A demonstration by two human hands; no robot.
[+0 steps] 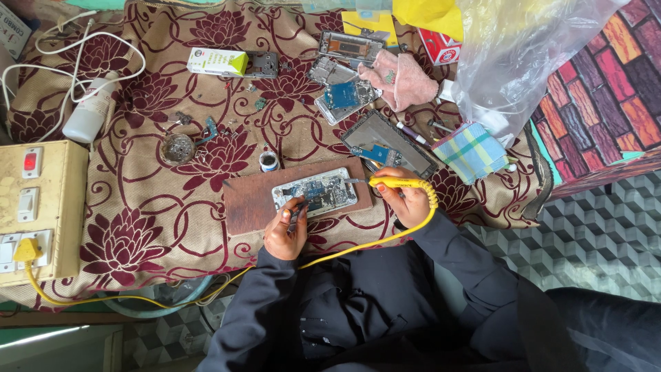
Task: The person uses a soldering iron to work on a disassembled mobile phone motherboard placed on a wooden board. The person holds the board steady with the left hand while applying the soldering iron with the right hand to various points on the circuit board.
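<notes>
A low table draped in a beige cloth [151,213] with maroon flowers stands on grey cube-patterned flooring [592,207], beside a multicoloured brick-pattern panel [606,96] in daylight.

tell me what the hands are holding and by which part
Right hand grips the yellow soldering iron by its handle; left hand pinches tweezers near mid-length.

a dark, nearly black long-sleeved jacket is worn, its sleeves reaching to both wrists. the left hand [285,233] and right hand [407,204] are left bare; folds are seen across the chest.
</notes>
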